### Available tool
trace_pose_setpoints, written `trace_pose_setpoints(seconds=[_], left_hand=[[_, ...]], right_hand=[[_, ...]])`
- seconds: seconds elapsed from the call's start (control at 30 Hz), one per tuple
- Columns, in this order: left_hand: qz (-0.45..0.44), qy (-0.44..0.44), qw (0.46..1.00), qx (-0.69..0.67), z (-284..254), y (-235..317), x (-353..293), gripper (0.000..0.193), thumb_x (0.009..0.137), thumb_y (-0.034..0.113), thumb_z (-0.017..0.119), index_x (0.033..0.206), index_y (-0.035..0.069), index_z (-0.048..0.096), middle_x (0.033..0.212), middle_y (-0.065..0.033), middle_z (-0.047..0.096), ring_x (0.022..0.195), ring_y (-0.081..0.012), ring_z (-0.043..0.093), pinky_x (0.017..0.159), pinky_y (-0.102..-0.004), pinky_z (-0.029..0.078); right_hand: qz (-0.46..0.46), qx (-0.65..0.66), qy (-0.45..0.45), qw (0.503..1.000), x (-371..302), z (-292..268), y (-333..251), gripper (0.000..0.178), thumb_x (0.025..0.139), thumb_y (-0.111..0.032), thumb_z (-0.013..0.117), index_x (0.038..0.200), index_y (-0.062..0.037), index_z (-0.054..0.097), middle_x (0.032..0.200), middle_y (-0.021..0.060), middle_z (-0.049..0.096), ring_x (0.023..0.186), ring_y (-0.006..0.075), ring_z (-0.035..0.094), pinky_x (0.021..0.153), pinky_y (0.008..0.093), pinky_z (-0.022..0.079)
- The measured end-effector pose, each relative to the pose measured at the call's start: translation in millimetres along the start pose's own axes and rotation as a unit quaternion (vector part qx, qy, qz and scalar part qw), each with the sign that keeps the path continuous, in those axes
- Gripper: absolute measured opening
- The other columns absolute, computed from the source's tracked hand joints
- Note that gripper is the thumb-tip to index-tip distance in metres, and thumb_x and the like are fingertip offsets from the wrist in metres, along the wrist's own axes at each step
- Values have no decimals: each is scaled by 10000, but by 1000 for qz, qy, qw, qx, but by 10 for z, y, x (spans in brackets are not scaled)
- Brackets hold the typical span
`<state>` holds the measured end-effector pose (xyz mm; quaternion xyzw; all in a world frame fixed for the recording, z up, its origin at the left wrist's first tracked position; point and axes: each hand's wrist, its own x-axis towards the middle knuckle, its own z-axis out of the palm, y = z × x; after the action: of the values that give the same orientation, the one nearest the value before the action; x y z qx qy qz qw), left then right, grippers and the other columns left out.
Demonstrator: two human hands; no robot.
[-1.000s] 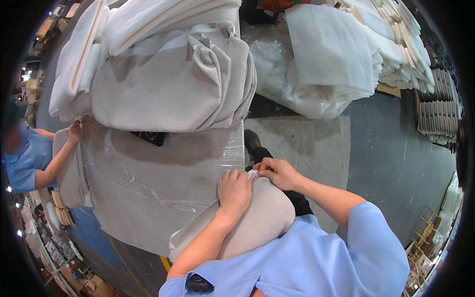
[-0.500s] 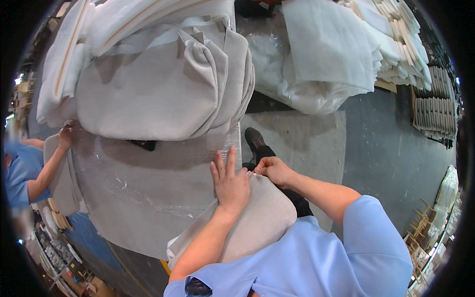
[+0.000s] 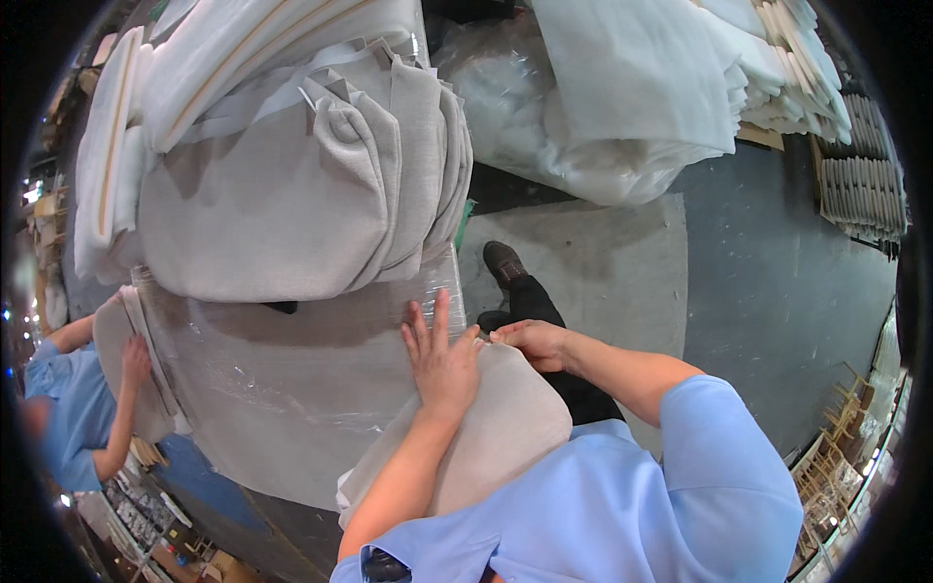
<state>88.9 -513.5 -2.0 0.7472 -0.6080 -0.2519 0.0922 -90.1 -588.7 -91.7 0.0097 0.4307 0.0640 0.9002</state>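
A light grey fabric cushion cover [image 3: 515, 408] lies across my lap against the table edge, with white material showing at its lower left. My left hand [image 3: 442, 364] rests near its top corner, fingers spread toward the table and thumb at the fabric's edge. At that same corner, my right hand [image 3: 533, 340] pinches the edge between thumb and fingers. The exact bit inside the pinch is too small to make out. Ahead on the table sits a pile of similar grey covers [image 3: 262, 214], their folded edges facing right.
Clear plastic film covers the table [image 3: 292, 389]. White padding sheets [image 3: 282, 58] lie behind the pile, and more white padding [image 3: 641, 87] stands at the far right. At the left a co-worker [image 3: 83, 389] in blue handles a grey piece. Wooden frames [image 3: 846, 398] stand on the right.
The view has shifted slightly, so the pile appears further left. The co-worker's hand has moved down onto the grey piece. My hands keep almost the same place at the cover's corner.
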Motion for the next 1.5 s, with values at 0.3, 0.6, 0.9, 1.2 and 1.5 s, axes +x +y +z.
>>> trace_pose_setpoints(seconds=[0.3,0.6,0.9,1.2,1.5], left_hand=[[-2,-10,1000,-22,83,-17,20,267,947,214,740,1198,159,814,1740,-136,260,1600,-522,107,1252,-713,113],[6,-22,999,-23,17,-14,40,306,959,154,707,1253,173,790,1721,-147,308,1600,-512,140,1258,-700,108],[-41,-165,934,-315,-358,272,-191,364,1070,158,536,1368,-12,656,1500,-228,589,1415,-370,548,1195,-433,403],[-13,-151,939,-310,-87,230,-122,402,1089,196,472,1384,-25,630,1443,-215,627,1369,-375,575,1159,-440,437],[-5,-200,920,-337,-451,-98,-379,468,1078,192,481,1487,-23,550,1588,-217,511,1508,-365,449,1247,-417,333]], right_hand=[[45,-42,4,998,181,-94,-28,69,1019,-113,685,974,-63,698,926,44,737,805,171,722,721,343,614],[59,-12,-84,995,382,-231,198,191,1067,-245,648,1113,-64,686,1046,61,752,919,179,746,797,377,634],[-178,196,27,964,-392,226,116,627,1092,-618,451,1474,-123,498,1299,79,663,1192,231,623,1069,453,488],[-121,227,-39,966,114,56,443,889,990,-790,455,1623,-169,383,1507,204,570,1353,337,575,1177,469,426],[-147,30,73,986,-104,228,148,976,1002,-816,370,1726,-211,123,1654,196,365,1542,365,320,1269,537,239]])
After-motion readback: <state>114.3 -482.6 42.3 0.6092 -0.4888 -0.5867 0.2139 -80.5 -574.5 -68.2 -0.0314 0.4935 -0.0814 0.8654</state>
